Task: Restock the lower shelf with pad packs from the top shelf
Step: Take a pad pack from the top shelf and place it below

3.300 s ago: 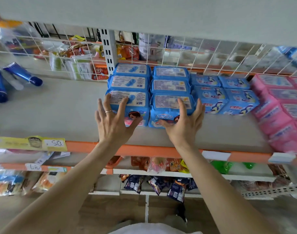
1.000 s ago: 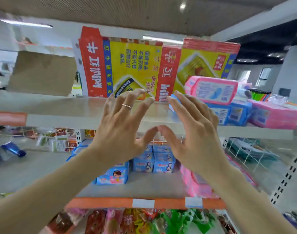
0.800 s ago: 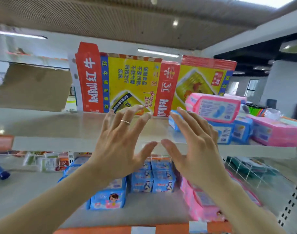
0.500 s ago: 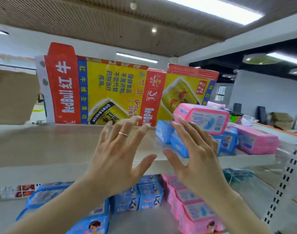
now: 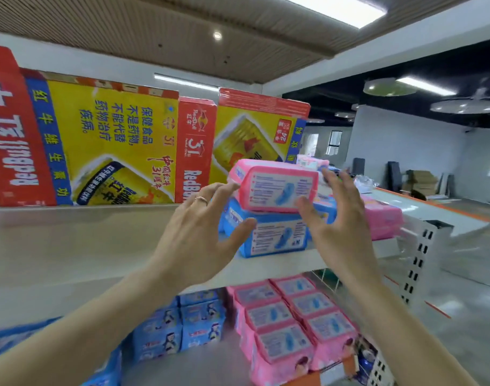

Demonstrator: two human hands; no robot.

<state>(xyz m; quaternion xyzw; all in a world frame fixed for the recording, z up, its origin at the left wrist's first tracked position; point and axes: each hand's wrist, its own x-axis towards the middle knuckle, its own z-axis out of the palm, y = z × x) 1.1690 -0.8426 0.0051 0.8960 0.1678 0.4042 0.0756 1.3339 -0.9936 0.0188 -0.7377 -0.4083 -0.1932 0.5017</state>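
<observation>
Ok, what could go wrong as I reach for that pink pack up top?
The pink pack lies stacked on a blue pack near the top shelf edge; pulling it could drag the blue one off. Your left hand and right hand are open, not gripping, so a loose grab may drop it.

Shop; rows of pad packs on metal shelving w/ slotted uprights; Red Bull cartons up top
</observation>
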